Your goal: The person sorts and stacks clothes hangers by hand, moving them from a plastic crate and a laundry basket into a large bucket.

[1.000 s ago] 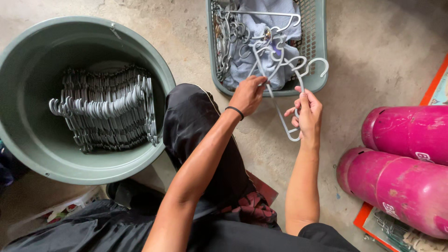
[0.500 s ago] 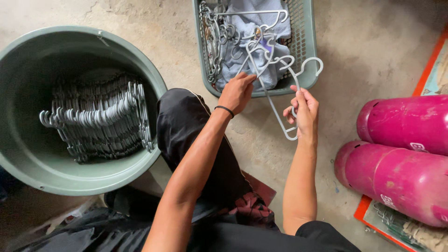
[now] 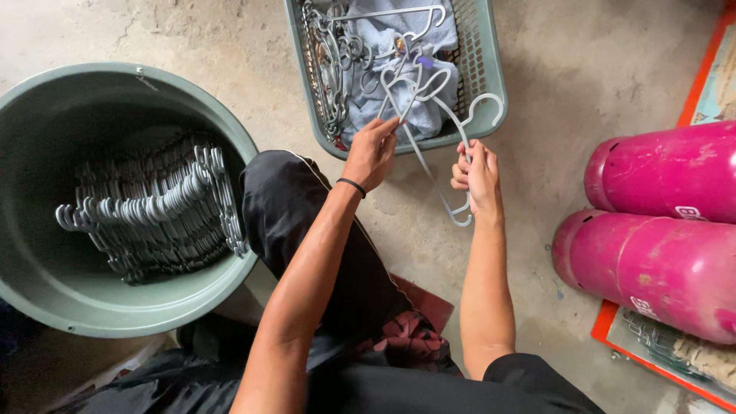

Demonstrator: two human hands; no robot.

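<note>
Two hands work at the near rim of a green slotted basket point(image 3: 491, 69), whose far end is cut off by the top edge of the view. Inside it, tangled hangers overlap so densely that individual pieces along the left wall are hard to separate, and a pale blue cloth point(image 3: 376, 38) under them is only partly visible.

The left hand point(image 3: 372, 153) is pinched on the shaft of a pale grey plastic hanger point(image 3: 429, 172) just at the basket rim. The right hand point(image 3: 477, 172) is clenched on the same bundle lower down, fingers curled around it, so the exact number of hangers held cannot be determined. The bundle runs from inside the basket, over its rim, down to a curved end below the right hand, above the concrete floor point(image 3: 598, 61). One hook loops up beside the basket's near corner.

A round green tub point(image 3: 46, 307) on the left holds a neat stack of grey hangers point(image 3: 153, 215). Two pink gas cylinders point(image 3: 667, 222) lie on the right, cut off by the frame edge.
</note>
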